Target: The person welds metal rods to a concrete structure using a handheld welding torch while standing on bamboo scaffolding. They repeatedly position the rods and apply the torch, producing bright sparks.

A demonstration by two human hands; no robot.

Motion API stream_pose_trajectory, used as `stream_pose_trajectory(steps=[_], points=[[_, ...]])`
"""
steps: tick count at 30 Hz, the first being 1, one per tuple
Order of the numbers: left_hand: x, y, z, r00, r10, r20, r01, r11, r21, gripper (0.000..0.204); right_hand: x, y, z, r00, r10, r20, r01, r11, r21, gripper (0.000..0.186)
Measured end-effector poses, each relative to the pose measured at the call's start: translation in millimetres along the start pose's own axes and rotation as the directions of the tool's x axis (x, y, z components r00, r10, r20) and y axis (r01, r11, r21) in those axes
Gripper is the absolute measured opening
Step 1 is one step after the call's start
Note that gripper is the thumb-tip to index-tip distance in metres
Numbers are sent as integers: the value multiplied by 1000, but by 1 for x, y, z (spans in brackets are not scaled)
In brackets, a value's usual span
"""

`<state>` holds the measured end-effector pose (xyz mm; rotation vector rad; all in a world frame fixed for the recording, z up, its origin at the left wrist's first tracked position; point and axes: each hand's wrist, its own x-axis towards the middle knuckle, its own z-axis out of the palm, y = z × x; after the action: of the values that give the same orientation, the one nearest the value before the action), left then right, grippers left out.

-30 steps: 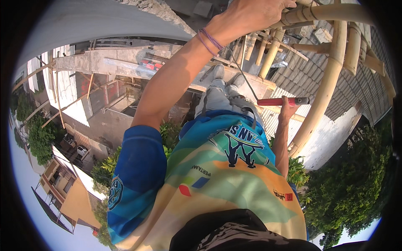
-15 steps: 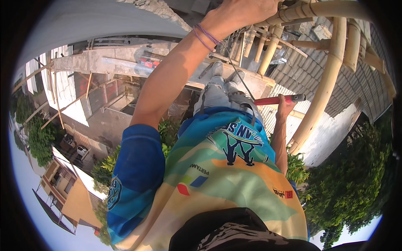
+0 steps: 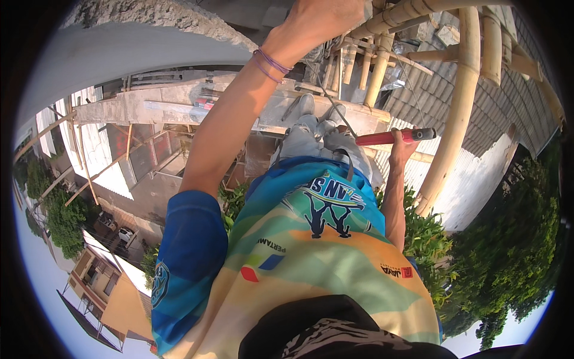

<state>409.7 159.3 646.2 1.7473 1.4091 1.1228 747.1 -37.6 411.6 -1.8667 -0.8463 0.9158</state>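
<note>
At the top edge of the view my left hand (image 3: 327,17) is raised and curled closed, close beside a bamboo pole (image 3: 394,18). The picture's edge cuts off its fingertips, so what they hold cannot be made out. A thin purple band (image 3: 269,63) circles that wrist. Lower on the right, my right hand (image 3: 403,145) has its fingers wrapped round a red bar-shaped tool (image 3: 376,138) with a dark end. Near the tool's left end runs a thin dark line (image 3: 341,113), which slants up to the left.
My shoes (image 3: 307,105) stand on a narrow concrete ledge (image 3: 254,110). A thick upright bamboo pole (image 3: 463,90) rises on the right, before a tiled roof (image 3: 502,96). To the upper left hangs a grey slab (image 3: 149,42) with a rough edge. Trees (image 3: 508,251) and houses lie far below.
The view has shifted, so the bamboo poles and both hands sit farther left in it. My left hand stays raised by the bamboo, and my right hand keeps the red tool.
</note>
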Motion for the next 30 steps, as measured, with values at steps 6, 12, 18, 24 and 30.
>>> stream_pose_trajectory(steps=[6,12,18,24,30], points=[[3,-6,8,961,257,-103,-247,964,96,15,-27,-70,1,984,-167,56,157,977,144,57],[1,-10,8,969,223,-109,-205,966,157,15,-44,-110,-2,979,-180,93,178,984,24,48],[2,-14,12,935,327,-135,-299,934,194,14,-38,-107,-11,983,-164,78,165,986,3,49],[-10,-5,16,988,-18,-151,17,1000,-10,14,-28,-104,-15,980,-167,111,168,986,1,48],[-10,-5,19,987,22,-162,-18,1000,26,13,-18,-116,-19,967,-182,176,186,982,-6,48]])
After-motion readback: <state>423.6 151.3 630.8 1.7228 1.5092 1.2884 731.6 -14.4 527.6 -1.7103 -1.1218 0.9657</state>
